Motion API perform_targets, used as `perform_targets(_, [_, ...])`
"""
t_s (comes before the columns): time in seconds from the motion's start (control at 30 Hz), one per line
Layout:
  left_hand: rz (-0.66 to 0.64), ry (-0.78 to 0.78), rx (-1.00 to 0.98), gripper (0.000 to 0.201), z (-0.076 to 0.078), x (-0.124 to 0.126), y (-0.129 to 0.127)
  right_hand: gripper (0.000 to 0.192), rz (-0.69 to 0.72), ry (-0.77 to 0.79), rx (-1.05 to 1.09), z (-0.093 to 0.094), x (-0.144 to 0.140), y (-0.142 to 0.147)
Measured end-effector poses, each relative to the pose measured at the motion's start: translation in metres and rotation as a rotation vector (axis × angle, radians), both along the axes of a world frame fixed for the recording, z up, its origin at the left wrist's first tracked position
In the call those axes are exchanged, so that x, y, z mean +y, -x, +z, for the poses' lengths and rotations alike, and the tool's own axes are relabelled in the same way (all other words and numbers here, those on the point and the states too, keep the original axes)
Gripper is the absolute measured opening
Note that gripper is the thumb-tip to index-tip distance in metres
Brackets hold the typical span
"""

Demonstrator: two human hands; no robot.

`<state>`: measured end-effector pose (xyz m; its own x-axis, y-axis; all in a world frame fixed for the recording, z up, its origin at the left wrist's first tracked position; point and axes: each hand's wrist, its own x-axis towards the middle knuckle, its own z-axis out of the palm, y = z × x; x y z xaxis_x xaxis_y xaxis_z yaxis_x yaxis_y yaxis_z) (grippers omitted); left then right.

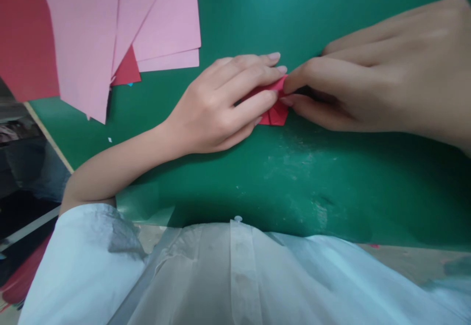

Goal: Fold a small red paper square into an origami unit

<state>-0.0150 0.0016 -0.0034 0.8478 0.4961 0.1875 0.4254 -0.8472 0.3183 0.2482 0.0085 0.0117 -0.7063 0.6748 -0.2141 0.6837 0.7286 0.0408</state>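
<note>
A small piece of folded red paper (277, 115) lies on the green table, with creases showing near its lower edge. My left hand (224, 102) rests over its left part, fingers stretched and slightly spread, the fingertips pressing it down. From the right, my right hand (353, 82) pinches the paper's upper right edge between thumb and index finger. Both hands' fingertips almost meet there. Much of the paper is hidden under my left fingers, and the other fingers of my right hand are tucked out of sight.
Pink paper sheets (83, 36) overlap at the upper left, beside a larger red sheet (25, 36). White scuffs mark the green tabletop (228, 183) in front of my shirt (213, 271). The table's pale edge (49, 136) runs along the left.
</note>
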Motion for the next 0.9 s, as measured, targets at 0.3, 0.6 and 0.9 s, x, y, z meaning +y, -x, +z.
perform_targets(0.3, [0.0,-0.018,0.021,0.029,0.0,-0.001,-0.001,0.105,-0.046,0.031,0.044,-0.004,-0.001,-0.004])
perform_targets(0.6, [-0.007,-0.041,0.02,0.035,0.003,-0.002,-0.003,0.109,-0.078,0.063,0.019,0.0,-0.001,-0.002])
perform_targets(0.9, [-0.007,-0.187,-0.101,0.026,-0.012,-0.002,-0.003,0.104,-0.05,0.054,0.006,-0.002,0.001,0.0])
